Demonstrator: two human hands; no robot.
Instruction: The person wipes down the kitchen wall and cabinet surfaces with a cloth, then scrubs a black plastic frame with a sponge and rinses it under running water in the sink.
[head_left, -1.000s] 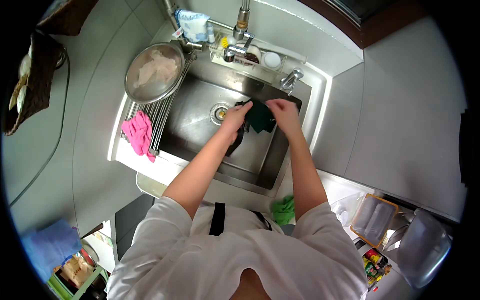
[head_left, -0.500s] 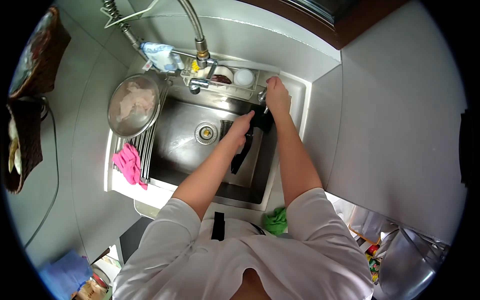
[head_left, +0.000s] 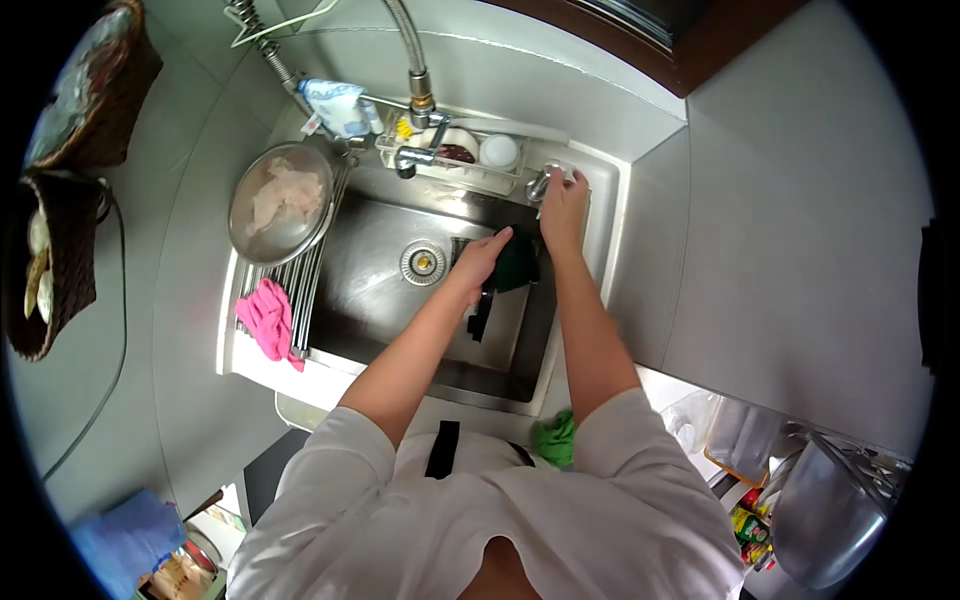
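Observation:
Over the right half of the sink point(head_left: 365, 300), my left hand point(head_left: 480, 264) is closed on a dark green scouring pad point(head_left: 515, 263). Below that hand, a long black piece point(head_left: 480, 318) hangs or lies in the basin; its kind is unclear. At the sink's back right corner, my right hand point(head_left: 564, 208) has its fingers apart beside a silver soap dispenser point(head_left: 542, 184). Whether a fingertip touches the pump is hard to see. Left of the hands is the round drain point(head_left: 423, 262).
A metal bowl point(head_left: 245, 222) with pale, raw-looking meat stands on the left drying rack, near a pink cloth point(head_left: 267, 318). The faucet point(head_left: 412, 157) and a caddy point(head_left: 470, 178) line the back rim. A green cloth point(head_left: 556, 440) hangs at the front.
My right hand has loosened from the soap dispenser's pump, its fingers now spread. The scouring pad in my left hand shows more of its flat face. The whole view has shifted slightly.

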